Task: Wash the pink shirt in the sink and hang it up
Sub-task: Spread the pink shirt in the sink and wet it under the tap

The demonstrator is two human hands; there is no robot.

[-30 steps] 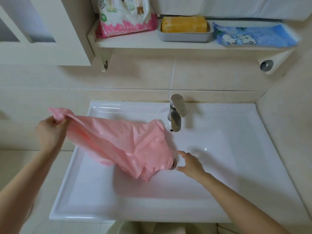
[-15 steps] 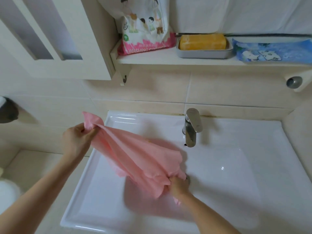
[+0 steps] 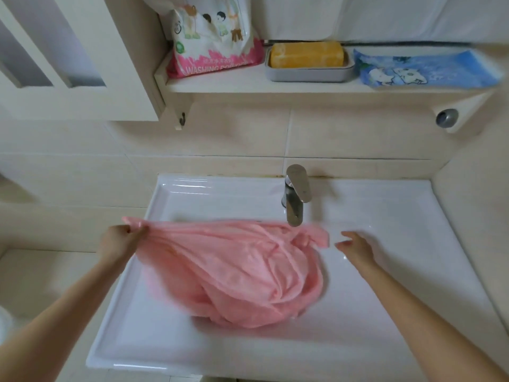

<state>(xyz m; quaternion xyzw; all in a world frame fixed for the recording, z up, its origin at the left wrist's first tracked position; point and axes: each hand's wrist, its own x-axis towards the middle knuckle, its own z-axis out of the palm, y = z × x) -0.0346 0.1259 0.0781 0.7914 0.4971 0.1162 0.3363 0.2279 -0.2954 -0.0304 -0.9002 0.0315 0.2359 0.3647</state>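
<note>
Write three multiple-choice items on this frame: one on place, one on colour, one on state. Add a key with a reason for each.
1. Where is the yellow soap bar?
A. in the grey dish on the shelf
B. on the floor
C. inside a cabinet

2. What colour is the shirt?
A. blue
B. pink
C. white

3. What is the right hand doing?
A. clenched in a fist
B. open, holding nothing
C. pinching the shirt

Key:
1 A: the bar lies in the dish up on the shelf.
2 B: the cloth draped into the sink is plainly pink.
3 B: its fingers are relaxed beside the shirt. Only the left hand grips the cloth.
</note>
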